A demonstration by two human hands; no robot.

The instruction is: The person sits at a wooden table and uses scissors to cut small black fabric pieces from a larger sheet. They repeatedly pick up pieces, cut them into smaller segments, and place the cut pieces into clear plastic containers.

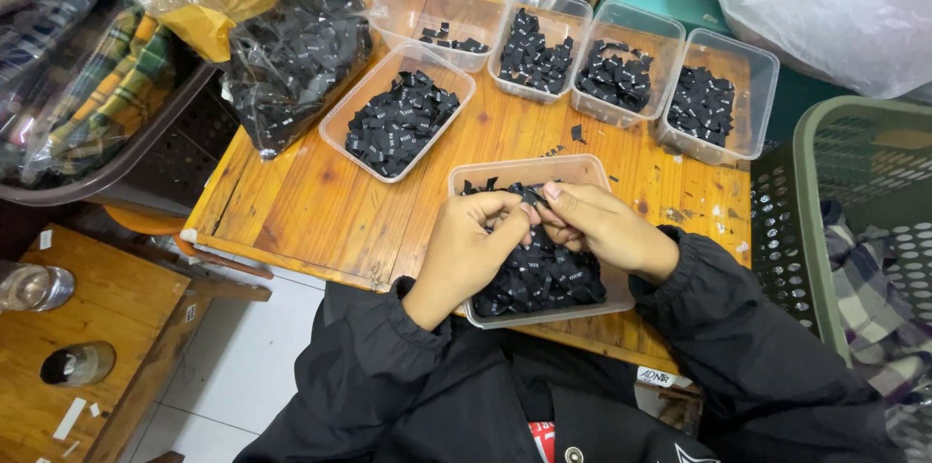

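My left hand point(469, 243) and my right hand point(599, 225) meet over a clear plastic tub point(544, 170) full of small black fabric labels point(544, 279), near the table's front edge. Both hands pinch one small black label point(530, 197) between thumbs and fingertips, just above the pile. Black jacket sleeves cover both arms to the wrists.
Several more clear tubs point(400, 118) of black labels stand across the back of the orange wooden table point(311, 201). A plastic bag of labels point(291, 55) lies at the back left. A green laundry basket point(854, 220) stands at the right; a low wooden stool point(87, 327) with glasses stands at the left.
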